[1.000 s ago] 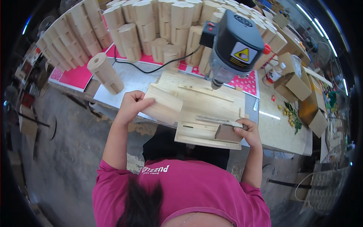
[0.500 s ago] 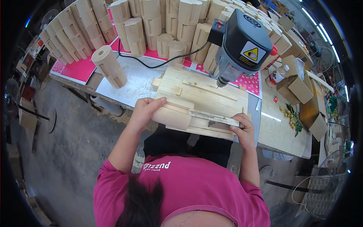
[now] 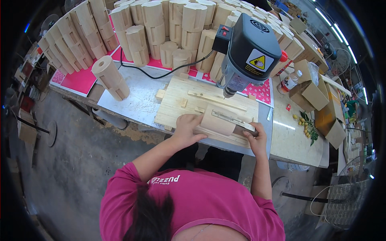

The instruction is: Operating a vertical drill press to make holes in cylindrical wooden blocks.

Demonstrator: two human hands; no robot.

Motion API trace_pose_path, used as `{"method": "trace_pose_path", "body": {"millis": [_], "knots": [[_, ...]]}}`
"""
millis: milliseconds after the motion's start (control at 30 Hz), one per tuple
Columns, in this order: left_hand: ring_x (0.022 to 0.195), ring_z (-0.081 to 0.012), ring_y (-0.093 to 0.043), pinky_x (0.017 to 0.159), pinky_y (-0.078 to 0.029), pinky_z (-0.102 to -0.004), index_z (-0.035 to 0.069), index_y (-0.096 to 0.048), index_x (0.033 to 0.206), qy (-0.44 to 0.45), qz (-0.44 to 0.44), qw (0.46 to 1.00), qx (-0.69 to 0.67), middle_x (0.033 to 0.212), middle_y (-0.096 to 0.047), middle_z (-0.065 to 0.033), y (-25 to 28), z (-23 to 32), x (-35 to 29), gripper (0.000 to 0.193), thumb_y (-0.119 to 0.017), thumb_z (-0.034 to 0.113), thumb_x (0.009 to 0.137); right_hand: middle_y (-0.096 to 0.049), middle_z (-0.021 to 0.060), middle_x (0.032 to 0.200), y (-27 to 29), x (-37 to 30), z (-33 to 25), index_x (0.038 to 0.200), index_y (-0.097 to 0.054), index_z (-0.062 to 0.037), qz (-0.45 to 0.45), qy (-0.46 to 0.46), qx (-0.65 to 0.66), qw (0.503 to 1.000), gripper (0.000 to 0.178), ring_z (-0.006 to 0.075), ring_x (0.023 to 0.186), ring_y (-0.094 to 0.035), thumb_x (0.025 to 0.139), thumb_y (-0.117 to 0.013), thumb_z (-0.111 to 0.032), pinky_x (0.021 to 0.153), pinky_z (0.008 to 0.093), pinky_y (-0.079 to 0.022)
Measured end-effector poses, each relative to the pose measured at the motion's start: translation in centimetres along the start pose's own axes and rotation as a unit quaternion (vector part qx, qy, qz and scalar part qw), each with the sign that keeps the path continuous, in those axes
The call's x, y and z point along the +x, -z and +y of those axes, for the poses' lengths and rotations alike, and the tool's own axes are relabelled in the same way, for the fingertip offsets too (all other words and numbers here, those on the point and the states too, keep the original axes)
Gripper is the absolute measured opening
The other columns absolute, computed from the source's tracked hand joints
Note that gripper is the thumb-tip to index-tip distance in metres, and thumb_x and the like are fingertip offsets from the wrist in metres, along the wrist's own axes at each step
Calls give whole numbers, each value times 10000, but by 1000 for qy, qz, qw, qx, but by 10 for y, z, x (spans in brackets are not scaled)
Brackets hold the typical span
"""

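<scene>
A pale wooden cylinder (image 3: 217,124) with lengthwise slots lies on its side on a wooden jig board (image 3: 169,108). My left hand (image 3: 187,129) is closed round the cylinder's left end, thumb toward me. A narrow light strip (image 3: 244,125), with a dark flat part under its right end, lies along the cylinder's upper slot. My right hand (image 3: 257,140) pinches the strip's right end. What the strip is I cannot make out. Behind the board stands a dark drill press (image 3: 255,52), its bit (image 3: 226,95) pointing down above the board, apart from the cylinder.
One slotted cylinder (image 3: 111,78) stands alone on the white sheet at left. Many more cylinders (image 3: 155,34) are stacked at the back. A black cable (image 3: 155,77) runs to the drill press. At right are a bottle (image 3: 290,82), open cardboard boxes (image 3: 307,90) and a fruit sprig (image 3: 307,124).
The cylinder has slid right along the board, so the strip now lies over or in its slot. My left hand has moved right with it; my right hand has barely shifted.
</scene>
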State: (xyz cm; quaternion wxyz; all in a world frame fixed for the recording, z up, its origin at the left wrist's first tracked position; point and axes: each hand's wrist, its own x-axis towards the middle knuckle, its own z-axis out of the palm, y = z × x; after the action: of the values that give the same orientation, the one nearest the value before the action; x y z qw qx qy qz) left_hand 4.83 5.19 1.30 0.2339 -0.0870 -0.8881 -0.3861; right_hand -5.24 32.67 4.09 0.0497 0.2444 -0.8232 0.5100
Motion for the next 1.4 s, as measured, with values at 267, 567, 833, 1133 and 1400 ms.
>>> {"method": "trace_pose_path", "body": {"millis": [267, 567, 833, 1133, 1400], "knots": [[930, -231, -485, 858, -285, -392, 86, -587, 1123, 33, 60, 987, 144, 894, -571, -39, -22, -19, 36, 607, -759, 337, 598, -556, 104, 886, -7, 48, 10, 950, -579, 3, 39, 35, -82, 995, 375, 250, 836, -546, 617, -750, 6, 760, 304, -436], [877, -216, -494, 836, -292, -376, 117, -624, 1034, 20, 7, 994, 106, 829, -550, -18, 7, -51, 40, 472, -761, 288, 616, -543, 89, 938, -39, 60, -2, 968, -587, -16, 38, 14, -53, 998, 387, 228, 877, -531, 616, -745, 16, 787, 298, -420], [844, -215, -500, 816, -308, -376, 100, -585, 1106, -29, -28, 998, 56, 791, -530, -19, 11, -64, 45, 516, -746, 252, 640, -484, 84, 1107, -22, 63, -7, 1243, -430, -44, -74, -12, 19, 997, 567, 212, 1067, -446, 746, -694, -111, 913, 328, -371], [816, -218, -508, 795, -321, -370, 69, -592, 1050, -50, -20, 995, 86, 775, -528, -23, 12, -66, 43, 489, -753, 265, 632, -520, 91, 1144, 35, 138, -90, 1306, -392, -66, 50, 103, 35, 993, 468, 186, 1031, -500, 893, -554, -215, 821, 297, -421], [785, -210, -521, 760, -325, -355, 87, -602, 1030, -56, -12, 991, 122, 752, -534, -13, 13, -59, 45, 480, -755, 295, 624, -582, 140, 757, 38, 180, -154, 980, -588, -39, 129, 153, -130, 971, 326, 225, 703, -562, 933, -453, -332, 656, 314, -449]]}}
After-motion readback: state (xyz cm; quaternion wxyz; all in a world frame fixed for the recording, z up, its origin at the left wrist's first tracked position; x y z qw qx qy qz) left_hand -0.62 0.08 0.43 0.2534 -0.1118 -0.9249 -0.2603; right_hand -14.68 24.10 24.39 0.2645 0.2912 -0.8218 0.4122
